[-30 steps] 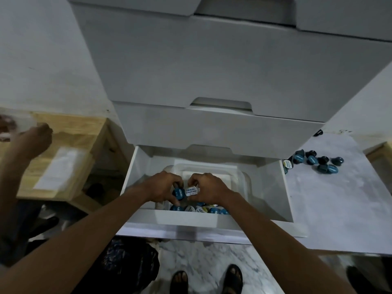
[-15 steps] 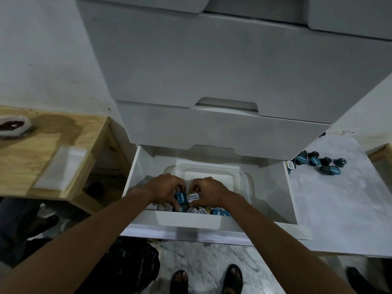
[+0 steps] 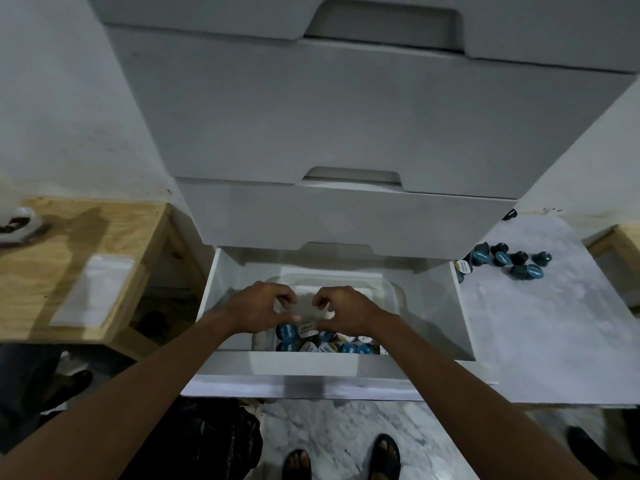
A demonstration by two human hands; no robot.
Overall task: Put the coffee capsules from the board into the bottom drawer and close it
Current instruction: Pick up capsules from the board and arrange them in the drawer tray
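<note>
Hovering over the clear tub (image 3: 388, 289) in the open bottom drawer (image 3: 462, 306), your left hand (image 3: 258, 308) and right hand (image 3: 349, 311) had fingers spread, empty; leftover capsules (image 3: 502, 259) sat on the board (image 3: 540, 323) far right, so closing early risked stranding them.

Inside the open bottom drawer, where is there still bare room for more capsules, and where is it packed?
Free: the far half of the clear tub, beyond both hands. Crowded: the tub's near end, where capsules sit packed against the drawer front.
</note>
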